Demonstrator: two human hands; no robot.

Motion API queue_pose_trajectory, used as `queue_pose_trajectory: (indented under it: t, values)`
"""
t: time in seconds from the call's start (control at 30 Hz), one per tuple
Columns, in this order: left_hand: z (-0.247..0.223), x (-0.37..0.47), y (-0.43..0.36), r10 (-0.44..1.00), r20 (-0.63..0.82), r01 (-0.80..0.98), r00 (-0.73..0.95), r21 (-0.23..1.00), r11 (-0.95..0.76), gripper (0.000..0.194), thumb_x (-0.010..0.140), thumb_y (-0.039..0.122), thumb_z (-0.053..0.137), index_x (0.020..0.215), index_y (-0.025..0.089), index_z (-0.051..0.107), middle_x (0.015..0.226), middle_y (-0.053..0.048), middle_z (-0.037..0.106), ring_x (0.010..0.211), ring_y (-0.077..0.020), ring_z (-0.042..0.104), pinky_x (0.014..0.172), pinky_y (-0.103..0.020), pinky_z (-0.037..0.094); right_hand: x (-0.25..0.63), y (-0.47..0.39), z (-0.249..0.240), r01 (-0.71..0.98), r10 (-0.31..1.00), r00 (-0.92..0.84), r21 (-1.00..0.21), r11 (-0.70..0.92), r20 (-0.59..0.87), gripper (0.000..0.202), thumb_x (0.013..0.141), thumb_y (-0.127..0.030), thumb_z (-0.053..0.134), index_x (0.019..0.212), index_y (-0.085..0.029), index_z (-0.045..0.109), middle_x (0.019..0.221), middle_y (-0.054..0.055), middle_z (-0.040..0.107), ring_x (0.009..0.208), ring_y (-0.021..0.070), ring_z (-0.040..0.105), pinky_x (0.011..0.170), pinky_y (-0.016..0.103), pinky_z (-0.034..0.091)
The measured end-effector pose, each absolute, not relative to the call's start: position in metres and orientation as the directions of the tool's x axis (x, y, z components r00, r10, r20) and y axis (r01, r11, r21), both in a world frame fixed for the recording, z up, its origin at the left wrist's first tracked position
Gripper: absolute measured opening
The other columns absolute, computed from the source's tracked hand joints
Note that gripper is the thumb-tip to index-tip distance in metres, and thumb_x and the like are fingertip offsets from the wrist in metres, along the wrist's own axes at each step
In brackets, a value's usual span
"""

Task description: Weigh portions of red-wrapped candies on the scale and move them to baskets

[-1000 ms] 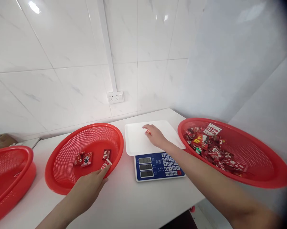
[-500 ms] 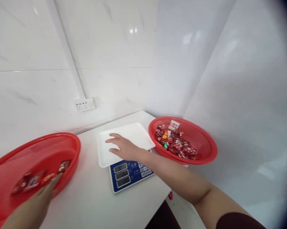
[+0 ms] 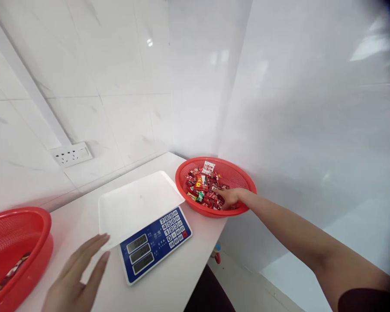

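My left hand [image 3: 81, 271] is over the table at the lower left, fingers apart and holding nothing, near the front left corner of the scale's white tray [image 3: 139, 201]. My right hand [image 3: 230, 198] reaches into the right red basket [image 3: 243, 180], its fingers among red-wrapped sweets [image 3: 211, 190]; whether it grips one is hidden. The blue keypad panel [image 3: 157, 245] of the scale, with three small displays, faces the front. Nothing lies on the tray.
Another red basket [image 3: 35, 242] with a few wrapped packets stands at the far left. The white table [image 3: 169, 281] meets a tiled wall with a socket [image 3: 71, 154]. A small red and blue object [image 3: 217, 253] is below the table's right edge.
The view has turned right. My right hand has gone from above the tray into the right basket. My left hand has left the left basket and is beside the scale.
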State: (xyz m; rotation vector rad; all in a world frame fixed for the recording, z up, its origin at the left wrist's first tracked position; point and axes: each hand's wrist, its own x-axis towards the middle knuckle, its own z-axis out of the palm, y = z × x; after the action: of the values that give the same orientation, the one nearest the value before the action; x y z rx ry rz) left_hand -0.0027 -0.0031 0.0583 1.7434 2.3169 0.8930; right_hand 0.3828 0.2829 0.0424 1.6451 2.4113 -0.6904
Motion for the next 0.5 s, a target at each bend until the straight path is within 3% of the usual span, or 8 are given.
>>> queue_pose_trajectory:
  t: [0.07,0.2,0.33,0.5]
  values:
    - [0.069,0.035,0.007,0.892,0.232,0.758,-0.388,0.631,0.165,0.036,0.084,0.047,0.042,0.115,0.034,0.054,0.13,-0.001,0.053,0.116,-0.0272,0.051,0.051,-0.025,0.051,0.381,0.282,0.037,0.908,0.86,-0.383,-0.306,0.284,-0.337,0.093,0.04,-0.018,0.079,0.128,-0.02,0.048,0.114,0.014,0.062,0.104,0.0309,0.057,0.083,0.038,0.044]
    - [0.072,0.07,0.019,0.896,0.137,0.61,-0.423,0.774,0.17,0.038,0.078,0.053,0.048,0.107,0.031,0.061,0.124,-0.001,0.058,0.109,-0.0265,0.056,0.043,-0.022,0.047,0.381,0.286,0.046,0.875,0.886,-0.392,-0.399,0.275,-0.247,0.056,0.058,-0.013,0.064,0.113,-0.019,0.056,0.095,0.009,0.067,0.085,0.0242,0.062,0.072,0.031,0.046]
    - [0.064,0.057,0.024,0.9,0.068,0.568,-0.431,0.796,0.212,0.041,0.074,0.055,0.052,0.104,0.03,0.064,0.114,0.0,0.065,0.111,-0.0279,0.056,0.05,-0.024,0.052,0.385,0.294,0.063,0.802,0.899,-0.404,-0.538,0.258,-0.17,0.035,0.066,-0.015,0.054,0.101,-0.019,0.052,0.076,0.0,0.063,0.066,0.0155,0.058,0.058,0.024,0.044]
    - [0.066,0.045,0.021,0.916,-0.024,0.556,-0.4,0.788,0.263,0.043,0.073,0.057,0.054,0.104,0.029,0.063,0.116,0.0,0.065,0.113,-0.0271,0.056,0.061,-0.027,0.056,0.378,0.298,0.077,0.697,0.886,-0.449,-0.665,0.267,-0.115,0.024,0.064,-0.019,0.057,0.087,-0.019,0.051,0.076,-0.002,0.059,0.065,0.0132,0.054,0.057,0.022,0.042]
